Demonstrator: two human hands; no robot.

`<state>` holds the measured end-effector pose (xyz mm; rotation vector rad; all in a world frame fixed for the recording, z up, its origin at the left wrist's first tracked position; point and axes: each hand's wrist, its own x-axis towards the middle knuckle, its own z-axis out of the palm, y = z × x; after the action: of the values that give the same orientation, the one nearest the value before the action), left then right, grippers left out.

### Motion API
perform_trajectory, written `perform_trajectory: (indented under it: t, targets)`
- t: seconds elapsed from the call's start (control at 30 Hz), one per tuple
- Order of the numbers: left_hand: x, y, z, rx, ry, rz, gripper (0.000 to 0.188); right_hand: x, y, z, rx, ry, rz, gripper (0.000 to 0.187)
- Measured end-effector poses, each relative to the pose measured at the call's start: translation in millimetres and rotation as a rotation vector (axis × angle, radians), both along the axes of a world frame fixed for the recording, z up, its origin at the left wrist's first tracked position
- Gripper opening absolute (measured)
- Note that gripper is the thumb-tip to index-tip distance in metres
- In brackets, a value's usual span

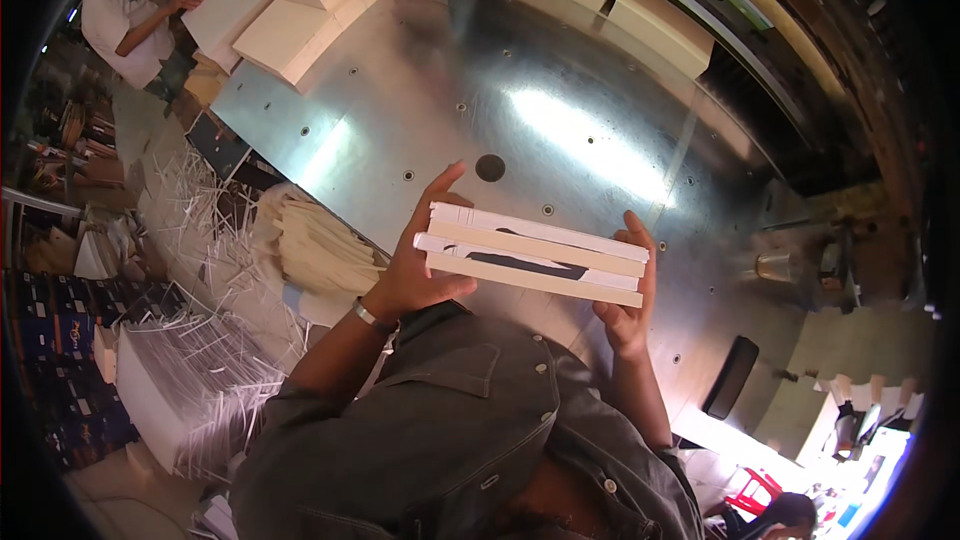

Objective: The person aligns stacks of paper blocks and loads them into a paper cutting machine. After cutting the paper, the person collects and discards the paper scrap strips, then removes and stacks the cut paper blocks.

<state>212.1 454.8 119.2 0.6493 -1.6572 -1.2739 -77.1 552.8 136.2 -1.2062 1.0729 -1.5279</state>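
A small stack of thin paperback books (535,242) is held up between my two hands, above the near part of the metal tabletop. White spines and cream page edges alternate on the side facing me, with dark printed patches along the spines. My left hand (412,270) grips the left end, its thumb low and its index finger stretched upward past the corner. At the right end, my right hand (632,318) closes on the stack with the thumb below and the fingers behind. The covers' faces are hidden.
Large paper stacks (290,40) stand on the steel table (400,90) at far left, with cream blocks (660,28) along its back. A black oblong object (731,377) lies at right. Paper strips (210,210) litter the left floor; another person (125,30) stands beyond.
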Motion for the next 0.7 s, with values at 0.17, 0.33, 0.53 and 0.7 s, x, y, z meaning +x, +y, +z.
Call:
perform_trajectory:
  t: [0.17, 0.33, 0.53, 0.7]
  targets:
    - [-15, 10, -7, 0.16, 0.283, 0.031, 0.114, 6, -4, -21, -0.079, 0.081, -0.085, 0.096]
    - [-7, 27, -4, 0.02, 0.134, 0.155, 0.115, 14, -8, -11, -0.105, 0.088, -0.059, 0.095]
    - [8, 49, -6, 0.1, 0.125, 0.187, 0.137, 25, -16, -19, -0.206, 0.15, -0.04, 0.088]
    - [7, 58, 0, 0.254, 0.162, 0.267, 0.131, 22, -18, -27, -0.224, 0.185, 0.002, 0.086]
